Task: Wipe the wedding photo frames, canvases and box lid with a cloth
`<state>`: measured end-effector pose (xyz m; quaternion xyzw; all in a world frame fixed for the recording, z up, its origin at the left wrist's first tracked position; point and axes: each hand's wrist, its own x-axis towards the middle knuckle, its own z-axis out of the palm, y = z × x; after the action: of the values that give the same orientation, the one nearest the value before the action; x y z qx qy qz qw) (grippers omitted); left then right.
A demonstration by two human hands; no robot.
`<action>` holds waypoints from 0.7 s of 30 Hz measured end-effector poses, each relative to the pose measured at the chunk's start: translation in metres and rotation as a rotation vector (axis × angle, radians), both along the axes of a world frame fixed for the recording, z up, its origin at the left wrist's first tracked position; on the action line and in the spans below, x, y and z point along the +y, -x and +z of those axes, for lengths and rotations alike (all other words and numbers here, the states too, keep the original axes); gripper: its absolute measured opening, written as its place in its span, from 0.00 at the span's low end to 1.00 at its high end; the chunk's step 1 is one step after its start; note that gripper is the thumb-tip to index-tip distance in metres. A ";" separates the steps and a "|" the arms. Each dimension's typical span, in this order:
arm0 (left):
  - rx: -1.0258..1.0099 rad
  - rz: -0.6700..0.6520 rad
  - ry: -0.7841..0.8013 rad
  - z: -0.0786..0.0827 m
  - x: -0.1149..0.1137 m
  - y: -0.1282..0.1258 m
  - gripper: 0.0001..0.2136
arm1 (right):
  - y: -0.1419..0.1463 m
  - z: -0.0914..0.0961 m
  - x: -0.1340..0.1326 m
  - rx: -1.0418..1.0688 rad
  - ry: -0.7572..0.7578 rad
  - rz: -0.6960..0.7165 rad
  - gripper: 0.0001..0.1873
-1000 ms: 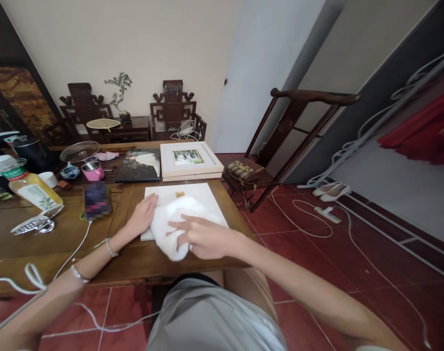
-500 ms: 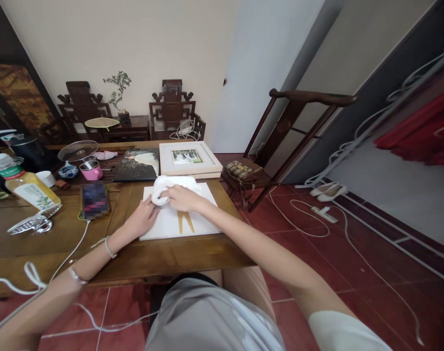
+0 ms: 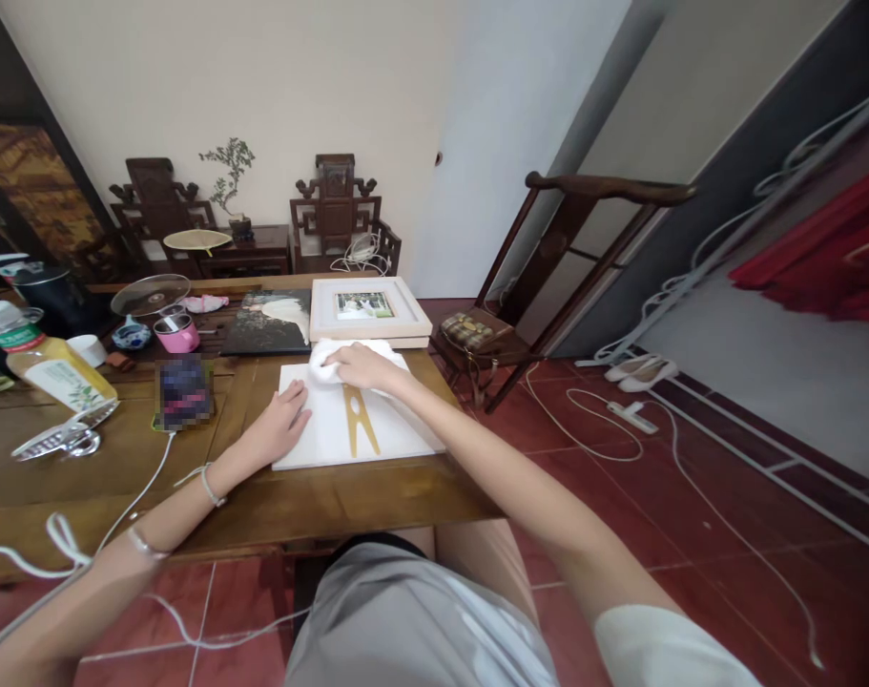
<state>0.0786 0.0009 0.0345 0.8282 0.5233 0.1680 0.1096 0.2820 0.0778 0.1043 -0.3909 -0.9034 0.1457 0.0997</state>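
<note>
A white picture frame [image 3: 314,434] lies back up near the table's front edge, its tan A-shaped stand [image 3: 356,420] facing me. My right hand [image 3: 362,365] grips a bunched white cloth [image 3: 324,370] and presses it on the far part of the frame's back, over the top of the stand. At the frame's left side rests my left hand [image 3: 285,420], fingers stretched out and holding nothing. Just beyond the cloth are a light-framed photo [image 3: 366,303] on top of another frame and a dark photo panel [image 3: 266,324].
On the wooden table [image 3: 240,496] to the left are a bottle of yellow liquid [image 3: 62,367], a clear hair claw [image 3: 66,434], a pink mug [image 3: 177,334] and a blurred dark device [image 3: 183,393] with a white cable. A wooden chair [image 3: 548,258] holding a bag stands right.
My right hand and the cloth have slid slightly right and away from my left hand, uncovering more of the stand. My left hand stays at the frame's left side.
</note>
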 end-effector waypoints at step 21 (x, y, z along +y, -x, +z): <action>0.022 0.003 -0.001 -0.002 -0.001 0.000 0.20 | -0.119 -0.027 -0.097 0.053 0.004 0.018 0.26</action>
<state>0.0790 -0.0003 0.0324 0.8293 0.5256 0.1590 0.1032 0.4009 -0.0190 0.0772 -0.3787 -0.9036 0.1590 0.1216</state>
